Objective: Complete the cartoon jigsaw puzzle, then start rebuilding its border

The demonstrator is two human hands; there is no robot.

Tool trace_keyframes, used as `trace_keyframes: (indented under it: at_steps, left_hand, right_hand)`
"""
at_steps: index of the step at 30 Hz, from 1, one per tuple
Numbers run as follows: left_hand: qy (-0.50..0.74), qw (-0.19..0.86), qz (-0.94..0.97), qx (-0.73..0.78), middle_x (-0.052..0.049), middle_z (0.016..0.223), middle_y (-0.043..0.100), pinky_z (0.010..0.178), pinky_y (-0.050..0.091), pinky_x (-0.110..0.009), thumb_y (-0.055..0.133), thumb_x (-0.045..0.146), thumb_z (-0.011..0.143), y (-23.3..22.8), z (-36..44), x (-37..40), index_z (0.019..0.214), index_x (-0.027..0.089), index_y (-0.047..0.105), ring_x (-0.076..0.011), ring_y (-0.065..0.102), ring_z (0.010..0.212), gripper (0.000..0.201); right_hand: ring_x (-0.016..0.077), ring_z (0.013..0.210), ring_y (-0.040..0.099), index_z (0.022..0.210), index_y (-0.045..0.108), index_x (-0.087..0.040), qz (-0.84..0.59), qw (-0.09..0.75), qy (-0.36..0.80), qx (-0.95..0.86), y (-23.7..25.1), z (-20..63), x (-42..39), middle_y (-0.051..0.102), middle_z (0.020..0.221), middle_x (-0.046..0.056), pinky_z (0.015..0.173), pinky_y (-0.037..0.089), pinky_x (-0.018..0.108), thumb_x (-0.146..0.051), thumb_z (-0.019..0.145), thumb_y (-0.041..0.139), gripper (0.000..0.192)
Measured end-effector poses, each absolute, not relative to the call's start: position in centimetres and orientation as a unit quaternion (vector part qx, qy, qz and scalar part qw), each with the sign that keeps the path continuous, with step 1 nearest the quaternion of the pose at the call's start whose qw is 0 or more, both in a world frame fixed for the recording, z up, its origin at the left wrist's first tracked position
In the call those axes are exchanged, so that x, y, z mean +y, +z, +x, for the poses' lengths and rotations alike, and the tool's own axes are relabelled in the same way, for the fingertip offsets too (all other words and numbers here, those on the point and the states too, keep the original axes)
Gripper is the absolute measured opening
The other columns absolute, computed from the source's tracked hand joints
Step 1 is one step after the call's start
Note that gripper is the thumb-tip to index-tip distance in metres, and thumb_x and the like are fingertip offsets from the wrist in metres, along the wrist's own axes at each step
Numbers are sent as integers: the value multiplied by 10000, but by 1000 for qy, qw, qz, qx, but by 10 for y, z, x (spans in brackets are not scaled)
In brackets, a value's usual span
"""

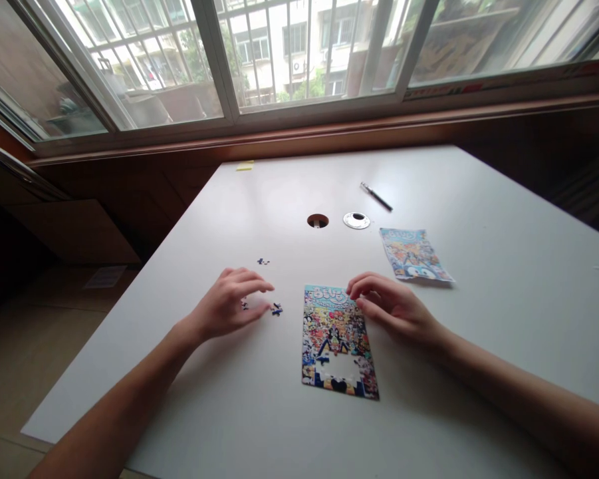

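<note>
A small jigsaw puzzle (333,332) lies flat on the white table, its picture crowded with colourful cartoon characters. A white gap with no pieces shows in its lower middle. My right hand (396,307) rests at the puzzle's upper right corner, fingers loosely curled, thumb and fingertips slightly apart at the edge. Left of the puzzle, my left hand (234,303) hovers low over the table with thumb and fingers spread. A loose puzzle piece (276,309) lies just beyond its thumb tip. More loose pieces (263,261) lie farther back, and another is partly hidden behind the fingers.
A crinkled printed sheet or wrapper (415,255) lies to the right, behind my right hand. A black pen (377,197), a round metal cover (356,220) and a cable hole (318,221) are farther back. Yellow tape (244,165) marks the far edge, below a window.
</note>
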State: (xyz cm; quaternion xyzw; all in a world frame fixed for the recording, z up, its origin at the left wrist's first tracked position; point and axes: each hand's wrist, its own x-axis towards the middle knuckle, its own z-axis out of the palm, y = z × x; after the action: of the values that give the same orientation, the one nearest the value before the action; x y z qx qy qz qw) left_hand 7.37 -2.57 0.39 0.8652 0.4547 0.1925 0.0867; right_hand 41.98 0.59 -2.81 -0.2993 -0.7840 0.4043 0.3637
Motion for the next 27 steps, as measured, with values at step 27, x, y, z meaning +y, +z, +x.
trace_keyframes:
  at_steps: [27]
  left_hand:
    - [115, 120, 895, 414, -10, 807, 673, 802, 475, -288, 686, 204, 836, 15, 35, -17, 810, 243, 751, -139, 619, 751, 80]
  right_hand:
    - [213, 923, 609, 944, 609, -226, -301, 355, 378, -800, -29, 420, 6, 633, 996, 79, 812, 528, 362, -247, 910, 572, 54]
